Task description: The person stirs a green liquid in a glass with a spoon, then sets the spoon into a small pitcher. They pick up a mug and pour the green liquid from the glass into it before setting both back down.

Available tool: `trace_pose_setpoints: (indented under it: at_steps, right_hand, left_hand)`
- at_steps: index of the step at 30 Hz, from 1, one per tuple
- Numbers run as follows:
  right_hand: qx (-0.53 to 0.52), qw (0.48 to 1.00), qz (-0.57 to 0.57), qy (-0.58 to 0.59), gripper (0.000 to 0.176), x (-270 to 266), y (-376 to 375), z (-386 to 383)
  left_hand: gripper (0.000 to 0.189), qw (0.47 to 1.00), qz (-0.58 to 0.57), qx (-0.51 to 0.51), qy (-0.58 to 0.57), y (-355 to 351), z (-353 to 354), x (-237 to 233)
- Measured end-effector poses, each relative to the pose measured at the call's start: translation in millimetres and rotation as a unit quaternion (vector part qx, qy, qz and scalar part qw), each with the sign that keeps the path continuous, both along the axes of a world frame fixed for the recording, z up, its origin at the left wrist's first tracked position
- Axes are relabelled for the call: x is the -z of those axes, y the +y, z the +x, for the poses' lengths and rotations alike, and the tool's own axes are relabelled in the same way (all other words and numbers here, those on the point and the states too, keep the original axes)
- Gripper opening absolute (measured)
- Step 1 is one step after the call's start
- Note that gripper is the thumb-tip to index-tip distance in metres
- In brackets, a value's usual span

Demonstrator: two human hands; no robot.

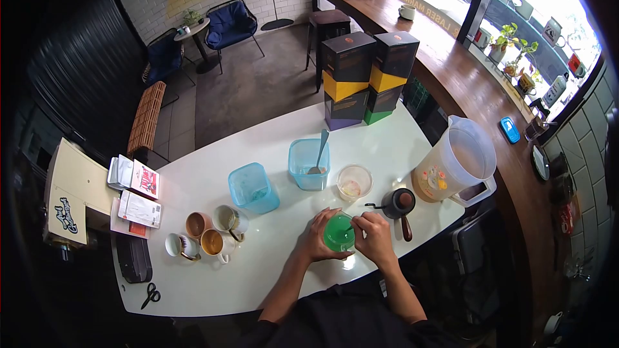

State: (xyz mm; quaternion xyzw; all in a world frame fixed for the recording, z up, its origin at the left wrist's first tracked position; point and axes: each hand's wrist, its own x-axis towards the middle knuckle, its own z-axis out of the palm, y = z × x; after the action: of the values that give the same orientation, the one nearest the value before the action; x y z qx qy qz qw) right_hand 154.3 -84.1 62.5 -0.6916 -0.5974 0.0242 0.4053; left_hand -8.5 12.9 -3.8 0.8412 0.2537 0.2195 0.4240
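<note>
My left hand (318, 238) is wrapped around the side of a clear cup of green liquid (338, 234) near the table's front edge. Over the cup's right rim, my right hand (373, 235) pinches a thin, spoon-like utensil (349, 227) that dips into the liquid; most of it is hidden by the fingers. Just beyond the cup is a clear tub (354, 182) with some residue inside. To the right of my right hand lies a dark, lidded pot with a wooden handle (398, 203).
Two blue containers (253, 187) stand farther back, one holding a spoon (322, 148). A large pitcher (445, 161) is at right. Several mugs (213, 241) cluster at left, near scissors (151, 295) and coffee bags (140, 209). Stacked boxes (348, 58) stand at the far edge.
</note>
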Motion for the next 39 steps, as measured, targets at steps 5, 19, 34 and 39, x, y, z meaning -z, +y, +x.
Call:
trace_pose_setpoints:
  at_steps: [5,19,34,39]
  right_hand:
    - [-0.047,0.999,-0.002,0.019,0.01,6,3,-10]
    - [-0.034,0.999,-0.017,0.024,0.007,-1,4,1]
    - [-0.089,0.989,-0.093,0.072,0.009,-12,9,0]
    - [-0.089,0.984,-0.122,0.098,0.01,-14,10,-2]
  left_hand:
    - [0.113,1.0,0.0,-0.009,-0.02,0,0,7]
    - [0.115,1.0,0.007,-0.006,0.018,0,-1,-2]
    - [0.113,1.0,0.005,0.006,-0.004,1,-3,-7]
    - [0.112,1.0,-0.004,0.015,-0.012,3,-2,-6]
